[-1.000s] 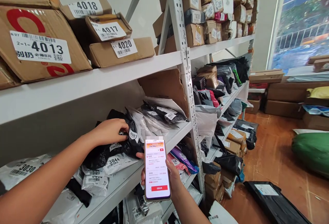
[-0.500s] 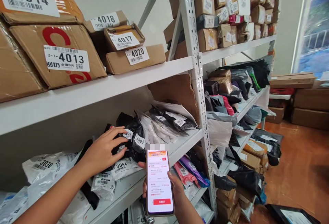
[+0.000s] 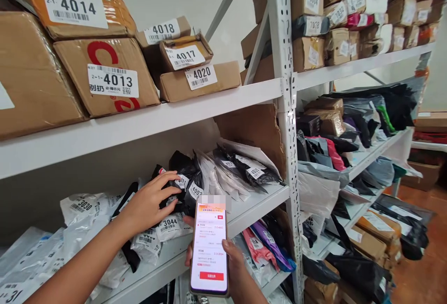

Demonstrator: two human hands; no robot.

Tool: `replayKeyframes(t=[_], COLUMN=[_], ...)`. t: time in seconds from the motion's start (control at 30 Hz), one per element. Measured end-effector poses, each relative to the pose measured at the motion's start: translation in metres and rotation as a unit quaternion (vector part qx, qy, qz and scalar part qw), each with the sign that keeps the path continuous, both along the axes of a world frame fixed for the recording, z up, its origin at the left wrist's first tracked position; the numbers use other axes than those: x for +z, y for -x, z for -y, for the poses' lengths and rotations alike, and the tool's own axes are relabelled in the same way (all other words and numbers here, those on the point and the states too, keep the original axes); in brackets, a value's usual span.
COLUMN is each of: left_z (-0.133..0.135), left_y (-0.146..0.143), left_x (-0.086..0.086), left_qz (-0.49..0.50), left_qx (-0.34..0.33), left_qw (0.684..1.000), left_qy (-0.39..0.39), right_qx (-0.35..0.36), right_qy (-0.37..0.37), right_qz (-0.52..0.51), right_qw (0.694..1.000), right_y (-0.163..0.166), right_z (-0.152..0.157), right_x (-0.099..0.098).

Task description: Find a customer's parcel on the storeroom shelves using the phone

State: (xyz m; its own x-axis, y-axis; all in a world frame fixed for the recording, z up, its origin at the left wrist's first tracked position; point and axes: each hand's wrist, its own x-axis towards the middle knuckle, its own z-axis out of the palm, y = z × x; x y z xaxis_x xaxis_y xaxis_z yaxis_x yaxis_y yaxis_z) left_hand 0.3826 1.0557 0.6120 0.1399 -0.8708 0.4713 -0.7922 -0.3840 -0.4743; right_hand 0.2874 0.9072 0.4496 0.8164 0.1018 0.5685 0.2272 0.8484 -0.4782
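Observation:
My right hand [image 3: 234,258] grips a smartphone [image 3: 209,248] upright, its lit screen facing me with rows of text and a red button. Over on the middle shelf, my left hand [image 3: 148,204] reaches in with fingers stretched out, its fingertips at the black plastic parcels [image 3: 181,160]. One has a label beginning 401 and another a label starting 400. A white parcel marked 3044 [image 3: 172,227] lies just below those fingers. To the right, thin white mailers [image 3: 218,173] lean in a row, then a black mailer [image 3: 256,169] with a white label.
Cardboard boxes, among them one marked 4013 [image 3: 108,80], line the upper shelf [image 3: 139,124]. A perforated metal post [image 3: 288,122] stands right of centre. Beyond it, another rack [image 3: 359,69] carries boxes and bagged parcels. White parcels [image 3: 84,204] fill the left of the middle shelf.
The view has turned left, so the shelves sit further right in it. My left hand stays by the black parcels, its fingers a little closer together. The phone remains in my right hand.

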Motion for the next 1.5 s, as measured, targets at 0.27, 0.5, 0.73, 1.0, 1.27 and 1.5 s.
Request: replayKeyframes(t=[0.27,0.5,0.73,1.0,1.27,1.5], left_z=[0.003,0.010,0.046,0.123,0.156,0.144], left_y=[0.002,0.012,0.022,-0.014,-0.040,-0.048], left_x=[0.000,0.001,0.023,0.058,0.044,0.050], left_qz=[0.007,0.006,-0.001,-0.154,-0.221,-0.285], left_qx=[0.001,0.030,0.170,0.248,0.382,0.373], left_qw=[1.000,0.999,0.984,0.949,0.896,0.880], left_qy=[0.004,0.016,-0.055,-0.122,-0.057,0.070], right_qx=[-0.071,-0.078,-0.094,-0.064,-0.046,-0.048], right_qy=[-0.116,-0.198,-0.250,-0.260,-0.279,-0.270], right_qz=[-0.094,-0.097,-0.126,-0.176,-0.184,-0.229], right_qw=[0.986,0.972,0.955,0.947,0.942,0.934], right_y=[-0.015,-0.007,-0.003,0.004,0.004,0.001], right_z=[0.002,0.035,0.041,0.035,0.037,0.035], right_x=[0.033,0.035,0.037,0.041,0.031,0.029])
